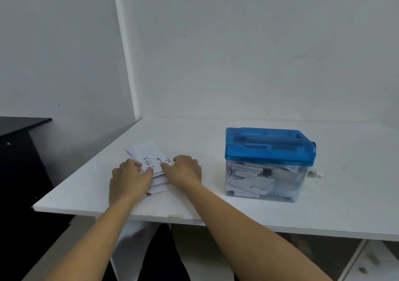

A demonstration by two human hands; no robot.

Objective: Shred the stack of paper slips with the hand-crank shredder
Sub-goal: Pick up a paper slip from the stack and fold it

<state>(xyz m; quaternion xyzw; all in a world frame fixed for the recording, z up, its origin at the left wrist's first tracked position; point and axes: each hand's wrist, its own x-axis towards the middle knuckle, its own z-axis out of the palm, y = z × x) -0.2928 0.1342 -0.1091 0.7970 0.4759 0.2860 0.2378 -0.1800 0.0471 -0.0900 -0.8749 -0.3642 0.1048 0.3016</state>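
A stack of white paper slips (149,154) with handwritten marks lies on the white table (216,138), left of centre. My left hand (128,178) grips the stack's left edge, thumb on top of it. My right hand (185,169) holds the right edge with curled fingers. The hand-crank shredder (268,147) stands to the right: a translucent blue top over a clear bin (259,181) that holds paper pieces. Its white crank (315,174) sticks out on the right side. Both hands are well apart from the shredder.
A white wall rises directly behind the table. A black cabinet (19,151) stands to the left, below table height. The table's front edge (151,217) runs just in front of my forearms. Bare tabletop extends right of the shredder.
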